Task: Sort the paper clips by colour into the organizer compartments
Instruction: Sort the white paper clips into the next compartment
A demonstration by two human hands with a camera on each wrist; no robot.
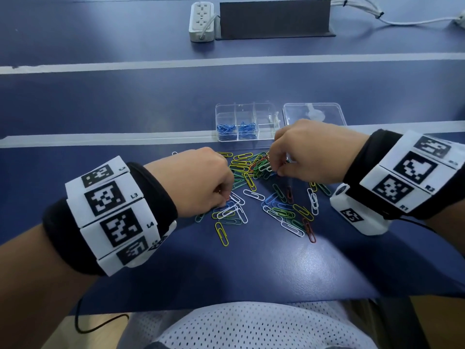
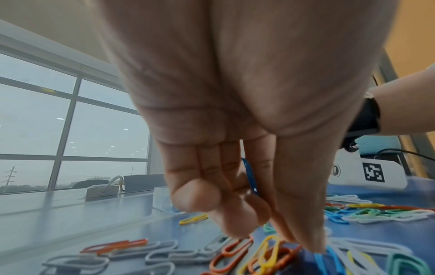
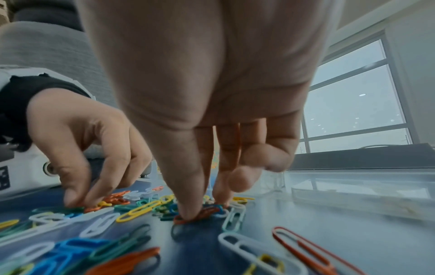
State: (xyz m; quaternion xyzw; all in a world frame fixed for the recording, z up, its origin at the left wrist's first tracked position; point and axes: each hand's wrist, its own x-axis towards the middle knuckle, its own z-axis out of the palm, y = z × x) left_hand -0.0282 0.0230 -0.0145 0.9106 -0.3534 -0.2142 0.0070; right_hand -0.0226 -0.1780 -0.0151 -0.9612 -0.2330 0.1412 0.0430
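Under left hand (image 1: 198, 181), fingers pinching half-hidden blue clip (image 2: 250, 176), right hand (image 1: 305, 153) fingers' grasp unclear

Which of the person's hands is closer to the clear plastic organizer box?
The right hand sits just in front of the organizer box; the left hand is farther back over the clips.

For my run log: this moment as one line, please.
left hand: holds blue clip | right hand: fingers on pile | organizer: blue only
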